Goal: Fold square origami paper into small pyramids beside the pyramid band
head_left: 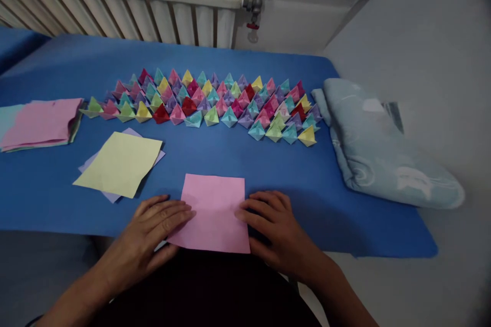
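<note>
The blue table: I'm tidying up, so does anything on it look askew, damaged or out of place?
Mildly askew: the yellow sheet lies rotated across a purple one, corners mismatched, and the paper stack at left has uneven edges. No visible spill or tear; the pink sheet between the left hand and right hand looks intact.

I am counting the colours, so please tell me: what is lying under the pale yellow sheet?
Under the pale yellow sheet lies purple paper, its corners showing. The covered middle, and whether more sheets lie there, cannot be seen.
</note>
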Demonstrator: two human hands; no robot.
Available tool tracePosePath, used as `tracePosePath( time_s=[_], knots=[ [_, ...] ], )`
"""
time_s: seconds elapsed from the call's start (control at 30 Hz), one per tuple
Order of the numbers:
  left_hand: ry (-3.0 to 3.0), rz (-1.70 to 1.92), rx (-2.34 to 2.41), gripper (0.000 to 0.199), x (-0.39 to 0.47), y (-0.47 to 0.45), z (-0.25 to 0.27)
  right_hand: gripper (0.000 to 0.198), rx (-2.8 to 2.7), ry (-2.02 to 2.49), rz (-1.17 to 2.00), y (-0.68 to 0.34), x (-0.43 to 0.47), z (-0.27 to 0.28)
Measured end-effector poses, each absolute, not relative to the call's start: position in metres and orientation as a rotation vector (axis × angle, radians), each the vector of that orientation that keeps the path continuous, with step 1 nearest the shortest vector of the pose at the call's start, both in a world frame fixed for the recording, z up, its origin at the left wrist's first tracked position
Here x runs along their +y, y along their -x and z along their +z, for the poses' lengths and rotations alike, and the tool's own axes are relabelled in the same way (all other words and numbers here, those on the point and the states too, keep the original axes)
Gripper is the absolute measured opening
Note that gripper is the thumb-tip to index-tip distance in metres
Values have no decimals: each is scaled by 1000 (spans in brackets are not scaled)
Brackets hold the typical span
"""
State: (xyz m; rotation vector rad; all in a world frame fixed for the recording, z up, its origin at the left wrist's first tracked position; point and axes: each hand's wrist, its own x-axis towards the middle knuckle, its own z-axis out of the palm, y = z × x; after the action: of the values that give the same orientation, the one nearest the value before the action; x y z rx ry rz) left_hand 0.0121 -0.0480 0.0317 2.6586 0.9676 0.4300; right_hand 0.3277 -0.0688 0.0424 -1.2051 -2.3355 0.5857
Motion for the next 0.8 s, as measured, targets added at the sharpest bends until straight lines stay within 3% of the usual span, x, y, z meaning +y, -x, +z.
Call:
tracePosePath(
  time_s=[0.37,0.63,0.8],
  knots=[
    [-2311,609,1284,28,-28,-32,35,15,-2034,1554,566,-304,-57,38],
    [-2270,664,1595,38,-20,-45,28,26,-1929,1790,450,-289,-48,32],
    [-2273,676,1629,34,-19,-45,21,27,-1911,1842,389,-287,-44,29]
  ],
)
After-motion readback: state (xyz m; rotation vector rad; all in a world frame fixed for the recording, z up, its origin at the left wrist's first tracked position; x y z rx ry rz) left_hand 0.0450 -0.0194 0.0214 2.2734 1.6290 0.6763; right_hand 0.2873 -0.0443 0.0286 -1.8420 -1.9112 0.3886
